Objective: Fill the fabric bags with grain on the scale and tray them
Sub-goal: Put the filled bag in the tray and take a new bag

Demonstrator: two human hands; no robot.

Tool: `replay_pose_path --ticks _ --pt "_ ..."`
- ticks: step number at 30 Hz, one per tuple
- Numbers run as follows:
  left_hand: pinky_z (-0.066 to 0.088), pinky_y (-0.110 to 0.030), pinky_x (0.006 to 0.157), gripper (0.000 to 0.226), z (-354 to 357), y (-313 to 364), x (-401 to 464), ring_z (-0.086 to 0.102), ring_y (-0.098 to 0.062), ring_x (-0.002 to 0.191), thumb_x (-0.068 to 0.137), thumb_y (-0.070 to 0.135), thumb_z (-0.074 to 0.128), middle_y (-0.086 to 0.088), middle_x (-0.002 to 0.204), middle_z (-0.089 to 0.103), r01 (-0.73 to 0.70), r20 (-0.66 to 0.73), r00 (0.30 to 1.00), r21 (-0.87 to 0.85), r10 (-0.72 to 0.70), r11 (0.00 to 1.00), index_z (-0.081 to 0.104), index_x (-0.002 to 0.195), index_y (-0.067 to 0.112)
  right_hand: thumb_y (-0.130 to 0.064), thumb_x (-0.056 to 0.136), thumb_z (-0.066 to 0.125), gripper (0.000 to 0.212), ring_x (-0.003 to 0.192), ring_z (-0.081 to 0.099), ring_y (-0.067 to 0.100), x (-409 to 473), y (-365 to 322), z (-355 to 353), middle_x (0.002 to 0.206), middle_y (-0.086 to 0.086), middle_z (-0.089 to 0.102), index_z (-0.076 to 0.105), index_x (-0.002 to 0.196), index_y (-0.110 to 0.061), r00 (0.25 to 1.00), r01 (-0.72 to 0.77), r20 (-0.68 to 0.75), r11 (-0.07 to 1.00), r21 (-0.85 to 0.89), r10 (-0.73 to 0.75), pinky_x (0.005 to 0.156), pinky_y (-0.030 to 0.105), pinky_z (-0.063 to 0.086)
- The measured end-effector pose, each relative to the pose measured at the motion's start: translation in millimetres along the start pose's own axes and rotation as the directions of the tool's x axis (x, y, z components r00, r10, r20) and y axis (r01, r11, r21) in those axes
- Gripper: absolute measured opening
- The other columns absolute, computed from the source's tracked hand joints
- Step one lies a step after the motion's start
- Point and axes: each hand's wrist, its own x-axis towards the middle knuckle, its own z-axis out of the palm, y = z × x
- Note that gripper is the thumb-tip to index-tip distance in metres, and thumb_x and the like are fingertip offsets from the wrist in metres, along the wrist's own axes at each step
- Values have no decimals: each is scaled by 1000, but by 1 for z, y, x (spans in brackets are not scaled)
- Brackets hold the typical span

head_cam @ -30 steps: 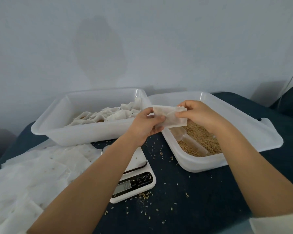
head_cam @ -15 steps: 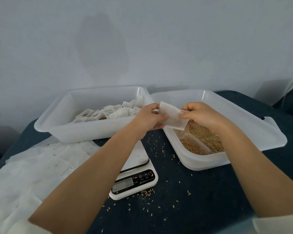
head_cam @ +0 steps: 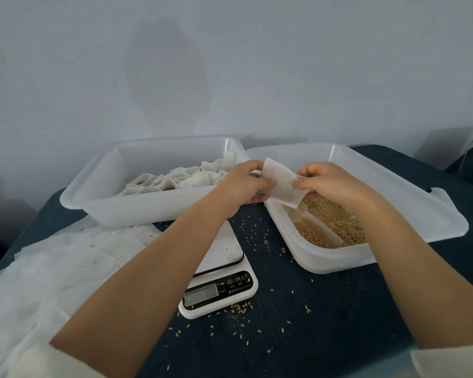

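Observation:
Both hands hold one empty white fabric bag [head_cam: 281,185] in the air over the near left corner of the grain tray [head_cam: 410,192]. My left hand [head_cam: 246,186] pinches its left side and my right hand [head_cam: 331,184] pinches its right edge. Brown grain [head_cam: 336,222] and a clear plastic scoop [head_cam: 318,230] lie in that tray. The white digital scale [head_cam: 227,279] sits below my left forearm with nothing on its platform. Filled bags [head_cam: 180,178] lie in the left tray [head_cam: 126,205].
A heap of flat empty fabric bags [head_cam: 52,268] covers the table's left side. Loose grains [head_cam: 257,317] are scattered over the dark blue table top around the scale. A pale wall rises right behind both trays.
The bag has turned from lying nearly level between my hands to tilting, its far left corner raised. Both hands stay over the same spot, pinching it.

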Motion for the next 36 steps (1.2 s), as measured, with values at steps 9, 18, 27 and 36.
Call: replay_pose_path --ticks 9,18,27,36 --pt "54 -25 65 18 4 -2 -1 63 -22 87 84 5 65 -14 102 61 20 1 1000 -45 -20 999 60 94 19 -16 84 69 7 79 64 8 -1 -3 -5 85 -5 69 67 80 -22 1000 6 -8 999 -39 -6 67 17 51" --pt "57 -29 67 31 1 -19 -17 66 -24 95 85 5 63 -11 113 63 67 -2 998 -277 -70 959 57 116 9 -13 83 70 15 93 61 15 7 -35 -6 103 1 67 67 86 -27 991 134 31 974 -180 -131 72 20 44" --pt "52 -27 81 36 -57 -38 -50 62 -10 97 83 17 68 1 111 61 -46 -295 956 -142 2 989 54 116 20 -15 83 72 27 68 49 2 17 -93 40 77 -10 49 66 103 -31 918 375 246 882 -285 -311 61 17 38" --pt "45 -12 75 16 -97 -57 -86 60 -1 84 82 17 69 14 88 65 -91 -343 916 327 208 941 64 96 24 -2 82 66 34 62 40 3 15 -112 122 71 -11 39 67 109 -24 778 580 556 674 -458 -292 64 23 37"
